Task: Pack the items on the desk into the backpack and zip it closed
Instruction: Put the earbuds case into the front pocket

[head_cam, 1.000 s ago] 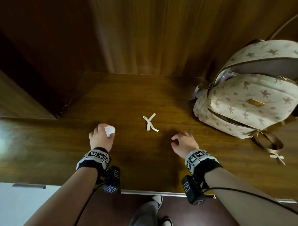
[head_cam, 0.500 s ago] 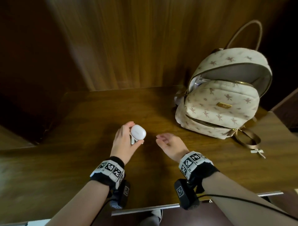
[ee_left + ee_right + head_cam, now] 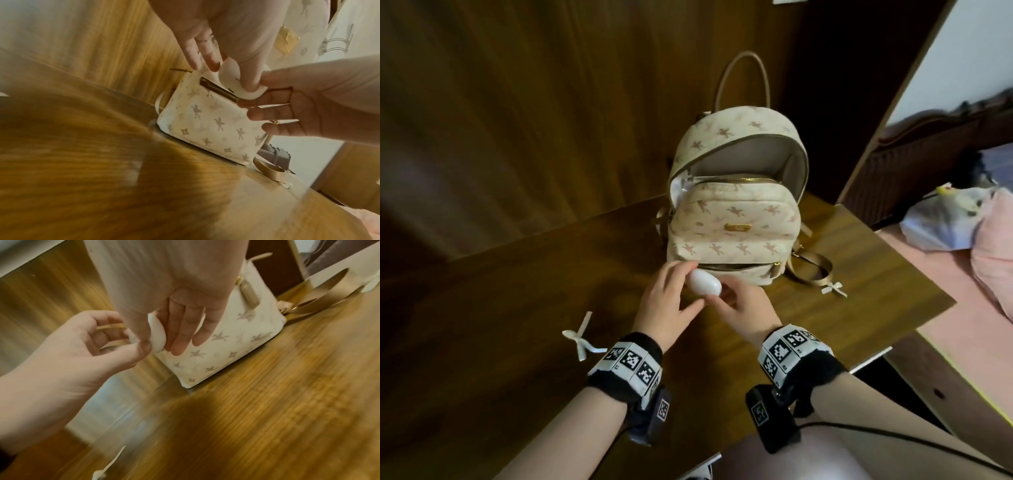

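From my head I see the backpack (image 3: pixel 736 219) standing on the surface (image 3: pixel 517 308), its top wide open, with something pale tucked in the left corner. Only my wrist views show my fingertips. My left hand (image 3: pixel 667 305) and right hand (image 3: pixel 743 308) both pinch the white case (image 3: pixel 704 281) just before the front pocket.
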A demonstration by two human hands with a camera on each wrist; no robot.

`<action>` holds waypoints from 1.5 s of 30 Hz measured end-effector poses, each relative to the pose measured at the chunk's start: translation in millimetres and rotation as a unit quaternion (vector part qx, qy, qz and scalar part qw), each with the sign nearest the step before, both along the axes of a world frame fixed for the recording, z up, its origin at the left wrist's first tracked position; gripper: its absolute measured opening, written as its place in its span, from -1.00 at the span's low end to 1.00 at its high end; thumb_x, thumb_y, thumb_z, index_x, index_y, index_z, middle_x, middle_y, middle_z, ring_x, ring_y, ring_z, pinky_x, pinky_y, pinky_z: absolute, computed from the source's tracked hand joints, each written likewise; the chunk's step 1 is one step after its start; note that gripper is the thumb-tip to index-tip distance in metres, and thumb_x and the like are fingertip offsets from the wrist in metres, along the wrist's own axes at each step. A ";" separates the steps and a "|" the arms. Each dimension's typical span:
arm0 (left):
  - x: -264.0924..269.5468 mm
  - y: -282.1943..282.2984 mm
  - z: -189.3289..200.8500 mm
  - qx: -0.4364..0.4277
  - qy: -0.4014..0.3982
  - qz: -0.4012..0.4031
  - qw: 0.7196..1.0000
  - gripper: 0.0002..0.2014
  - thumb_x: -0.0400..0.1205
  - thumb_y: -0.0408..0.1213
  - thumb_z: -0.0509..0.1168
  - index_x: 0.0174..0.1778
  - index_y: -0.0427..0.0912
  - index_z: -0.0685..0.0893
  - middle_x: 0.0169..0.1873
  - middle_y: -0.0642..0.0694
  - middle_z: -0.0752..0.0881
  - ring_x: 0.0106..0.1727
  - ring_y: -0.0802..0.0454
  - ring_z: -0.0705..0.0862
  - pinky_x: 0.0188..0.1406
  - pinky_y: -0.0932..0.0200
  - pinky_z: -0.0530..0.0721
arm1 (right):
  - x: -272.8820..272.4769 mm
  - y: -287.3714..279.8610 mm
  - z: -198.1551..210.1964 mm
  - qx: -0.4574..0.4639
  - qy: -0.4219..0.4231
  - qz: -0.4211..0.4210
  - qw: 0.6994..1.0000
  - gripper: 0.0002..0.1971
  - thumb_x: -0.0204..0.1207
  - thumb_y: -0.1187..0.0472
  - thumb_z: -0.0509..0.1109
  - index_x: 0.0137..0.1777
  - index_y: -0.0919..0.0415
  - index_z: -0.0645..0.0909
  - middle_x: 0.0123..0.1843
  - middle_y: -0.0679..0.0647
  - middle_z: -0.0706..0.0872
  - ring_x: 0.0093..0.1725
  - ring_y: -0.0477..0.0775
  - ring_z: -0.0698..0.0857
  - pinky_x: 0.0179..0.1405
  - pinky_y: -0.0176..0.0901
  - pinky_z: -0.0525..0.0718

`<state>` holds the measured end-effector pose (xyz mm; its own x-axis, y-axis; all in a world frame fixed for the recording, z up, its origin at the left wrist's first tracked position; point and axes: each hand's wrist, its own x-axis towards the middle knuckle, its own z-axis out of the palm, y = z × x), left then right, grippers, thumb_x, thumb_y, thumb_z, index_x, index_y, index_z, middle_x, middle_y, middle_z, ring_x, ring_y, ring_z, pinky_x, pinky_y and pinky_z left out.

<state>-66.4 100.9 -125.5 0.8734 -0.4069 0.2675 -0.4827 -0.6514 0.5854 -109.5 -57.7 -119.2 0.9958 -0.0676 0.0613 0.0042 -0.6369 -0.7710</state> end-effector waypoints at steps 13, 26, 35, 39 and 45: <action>35.6 -51.4 -11.7 0.042 -0.263 -0.011 0.964 -0.75 0.52 -0.01 0.29 0.00 0.00 0.76 0.10 -0.08 0.43 0.12 -0.18 0.40 0.00 -0.14 0.57 | -1.2 -58.0 -1.5 -0.060 -0.066 -0.096 0.991 -0.64 0.48 0.18 0.46 0.28 0.12 0.62 0.13 0.00 0.74 0.01 -0.04 0.70 0.02 -0.04 0.72; 53.0 -51.5 -12.4 0.083 -0.247 -0.047 0.964 -0.66 0.51 0.08 0.18 -0.02 -0.06 0.67 0.04 -0.02 0.59 0.08 -0.06 0.42 -0.04 -0.13 0.55 | 12.3 -57.1 -7.2 -0.101 -0.091 -0.093 0.986 -0.63 0.48 0.12 0.46 0.29 0.07 0.62 0.03 -0.09 0.68 -0.05 -0.15 0.62 -0.07 -0.35 0.57; 64.4 -45.8 -11.1 0.090 -0.240 -0.056 0.965 -0.64 0.54 0.05 0.16 -0.02 -0.12 0.69 0.03 -0.07 0.67 0.12 -0.04 0.45 0.05 -0.13 0.53 | 22.6 -46.2 -2.9 -0.133 -0.078 -0.126 0.980 -0.68 0.51 0.16 0.39 0.26 0.11 0.64 0.03 -0.03 0.65 -0.01 -0.01 0.65 -0.08 -0.21 0.63; 67.8 -42.2 -9.4 0.065 -0.220 -0.068 0.971 -0.67 0.56 0.02 0.16 -0.02 -0.14 0.67 0.06 -0.08 0.66 0.14 -0.03 0.45 0.09 -0.14 0.52 | 25.9 -45.2 3.6 -0.131 -0.052 -0.128 0.982 -0.73 0.52 0.18 0.37 0.22 0.10 0.66 0.03 -0.04 0.62 -0.02 -0.03 0.64 -0.09 -0.26 0.57; 69.8 -36.4 -11.5 0.045 -0.207 -0.072 0.975 -0.69 0.57 -0.02 0.15 -0.03 -0.17 0.65 0.08 -0.09 0.66 0.15 -0.04 0.49 0.15 -0.03 0.45 | 23.5 -38.2 -2.4 -0.185 -0.029 -0.122 0.975 -0.71 0.51 0.17 0.40 0.22 0.10 0.68 0.15 0.02 0.61 0.11 0.08 0.62 -0.07 -0.16 0.59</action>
